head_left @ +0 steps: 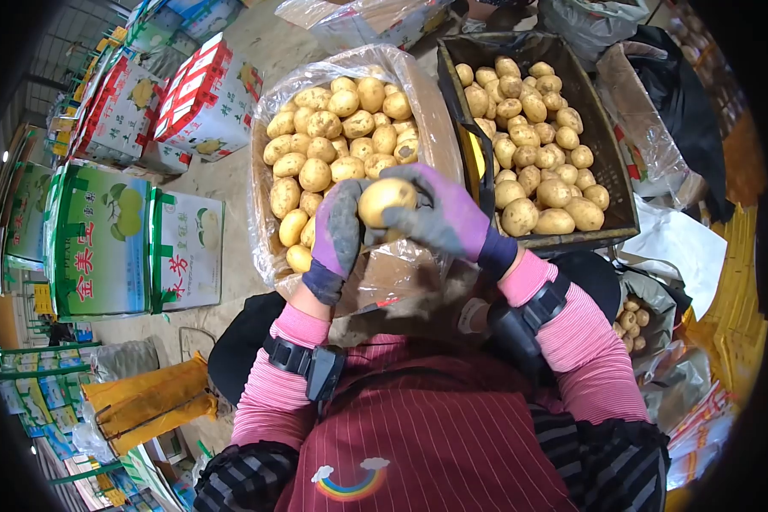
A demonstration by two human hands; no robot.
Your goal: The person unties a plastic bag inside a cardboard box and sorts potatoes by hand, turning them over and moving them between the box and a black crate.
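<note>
A pale yellow potato (pixel 384 201) is held between my two hands, over the near edge of a plastic-lined cardboard box (pixel 439 141). My right hand (pixel 452 209), in a purple and grey glove, wraps its fingers over the potato's right side. Against the left side of the potato, my gloved left hand (pixel 340 230) is closed, its fingertips partly hidden. Many potatoes (pixel 322 125) fill the box just beyond my hands. To the right stands a dark crate (pixel 619 192) with more potatoes (pixel 529 136) inside.
Printed cartons (pixel 102 239) stand on the floor at left, with red and white boxes (pixel 209 98) behind them. An open sack (pixel 653 294) holding small potatoes sits at my right. Behind the crate are a grey plastic bag (pixel 593 34) and another cardboard box (pixel 640 111).
</note>
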